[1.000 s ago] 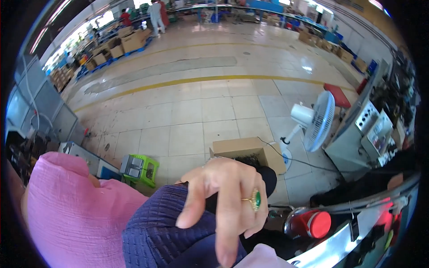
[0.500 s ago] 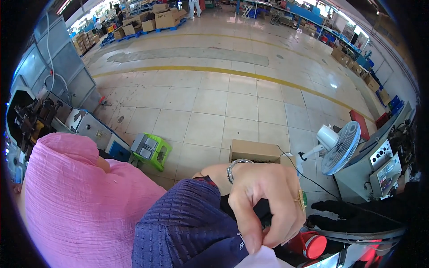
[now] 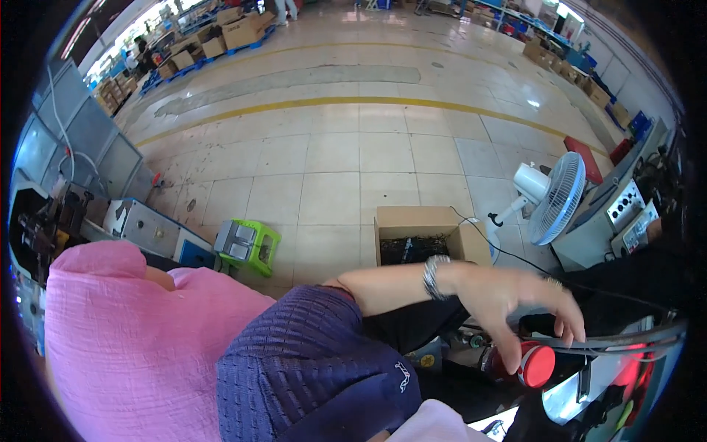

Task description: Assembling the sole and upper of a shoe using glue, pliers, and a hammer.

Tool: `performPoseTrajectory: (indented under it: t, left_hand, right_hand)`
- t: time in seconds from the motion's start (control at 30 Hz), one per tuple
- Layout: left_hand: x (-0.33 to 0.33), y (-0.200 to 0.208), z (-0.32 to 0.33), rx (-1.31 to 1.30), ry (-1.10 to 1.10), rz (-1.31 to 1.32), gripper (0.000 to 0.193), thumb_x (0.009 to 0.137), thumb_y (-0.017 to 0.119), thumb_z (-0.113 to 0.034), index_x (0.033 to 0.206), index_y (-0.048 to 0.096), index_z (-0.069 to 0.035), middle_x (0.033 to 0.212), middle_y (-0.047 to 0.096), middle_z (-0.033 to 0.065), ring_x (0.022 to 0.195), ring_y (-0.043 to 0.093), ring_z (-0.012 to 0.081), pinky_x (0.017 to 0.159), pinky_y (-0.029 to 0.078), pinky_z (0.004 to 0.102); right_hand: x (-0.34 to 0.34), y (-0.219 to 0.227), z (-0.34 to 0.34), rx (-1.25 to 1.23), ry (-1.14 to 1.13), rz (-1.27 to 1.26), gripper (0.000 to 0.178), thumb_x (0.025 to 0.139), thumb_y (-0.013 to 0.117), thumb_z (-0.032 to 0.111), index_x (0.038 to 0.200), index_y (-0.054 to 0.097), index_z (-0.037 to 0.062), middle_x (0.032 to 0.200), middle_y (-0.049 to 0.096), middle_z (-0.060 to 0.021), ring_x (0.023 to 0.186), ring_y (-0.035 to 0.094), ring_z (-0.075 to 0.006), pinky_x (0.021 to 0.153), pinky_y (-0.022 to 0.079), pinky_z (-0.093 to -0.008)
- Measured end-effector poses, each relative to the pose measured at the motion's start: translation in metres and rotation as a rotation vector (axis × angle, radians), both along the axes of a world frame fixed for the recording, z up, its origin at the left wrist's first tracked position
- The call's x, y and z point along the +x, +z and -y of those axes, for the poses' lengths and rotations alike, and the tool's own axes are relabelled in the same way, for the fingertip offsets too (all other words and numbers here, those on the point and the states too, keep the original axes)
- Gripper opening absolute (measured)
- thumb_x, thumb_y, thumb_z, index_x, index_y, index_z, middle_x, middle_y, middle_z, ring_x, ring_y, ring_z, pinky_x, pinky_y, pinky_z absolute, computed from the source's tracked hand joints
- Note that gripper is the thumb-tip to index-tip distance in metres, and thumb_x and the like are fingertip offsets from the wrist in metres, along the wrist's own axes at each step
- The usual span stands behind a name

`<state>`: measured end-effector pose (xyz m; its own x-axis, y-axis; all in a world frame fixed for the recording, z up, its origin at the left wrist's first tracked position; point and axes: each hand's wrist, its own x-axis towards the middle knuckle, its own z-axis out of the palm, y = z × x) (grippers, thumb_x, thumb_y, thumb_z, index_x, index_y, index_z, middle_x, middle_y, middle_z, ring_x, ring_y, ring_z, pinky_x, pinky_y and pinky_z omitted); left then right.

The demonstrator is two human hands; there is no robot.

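Note:
My left hand (image 3: 515, 298) reaches toward the right from a short navy knit sleeve (image 3: 294, 331), a silver bracelet (image 3: 436, 277) around its wrist. Its thumb and fingers are apart, slightly blurred, and nothing shows between them. Just below it is a container with a red lid (image 3: 537, 366); I cannot tell whether the thumb touches it. A pale, soft-looking piece (image 3: 438, 423) shows at the lower edge, below a small white emblem on the navy shirt. A sliver of skin lies beside the pale piece, too small to identify. My right hand is not in view.
Pink crinkled fabric (image 3: 147, 331) fills the lower left. Beyond my arm stand an open cardboard box (image 3: 471, 247) with dark bits inside, a white fan (image 3: 563, 199) and a green stool (image 3: 269, 247) bearing a grey object. A black cable (image 3: 508, 293) crosses toward machinery at the right.
My left hand has let go of the pale piece and swung right, its pinched fingers now apart near the red lid. The view has shifted, showing more of the box's inside.

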<state>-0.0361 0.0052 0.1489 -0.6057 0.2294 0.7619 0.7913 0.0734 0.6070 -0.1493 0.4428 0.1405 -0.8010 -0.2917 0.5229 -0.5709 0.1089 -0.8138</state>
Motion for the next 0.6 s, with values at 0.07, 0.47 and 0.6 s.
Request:
performPoseTrajectory:
  t: [0.07,0.47,0.6]
  left_hand:
    - [0.004,-0.055,-0.016,-0.275,0.182,0.17,0.105,0.067,0.086,-0.035,0.152,0.025,-0.019,0.151,0.025,0.0208,0.135,0.032,0.0373,0.108,0.031,0.0476]
    - [0.011,-0.176,-0.051,0.423,-0.044,0.796,0.129,0.061,0.091,-0.017,0.154,0.001,-0.006,0.157,0.018,0.0167,0.144,0.021,0.0226,0.115,0.022,0.0364]
    - [0.008,-0.206,-0.053,0.252,0.048,0.831,0.128,0.062,0.089,-0.015,0.154,0.001,-0.011,0.157,0.02,0.0146,0.141,0.028,0.0232,0.114,0.025,0.037]
  right_hand:
    - [-0.014,0.005,0.095,0.323,-0.18,-1.014,0.021,0.092,0.058,0.017,0.109,0.055,0.0043,0.077,0.06,-0.0111,0.054,0.053,-0.0186,0.047,0.042,-0.0332]
    - [-0.006,-0.066,0.234,-0.05,0.42,0.486,0.038,0.095,0.057,0.006,0.132,0.049,0.0007,0.119,0.058,-0.0087,0.082,0.063,-0.009,0.073,0.052,-0.0245]
    - [0.002,-0.097,0.171,0.141,0.16,0.506,0.038,0.095,0.057,0.007,0.132,0.05,0.0028,0.12,0.058,-0.0115,0.085,0.066,-0.0127,0.076,0.053,-0.0257]
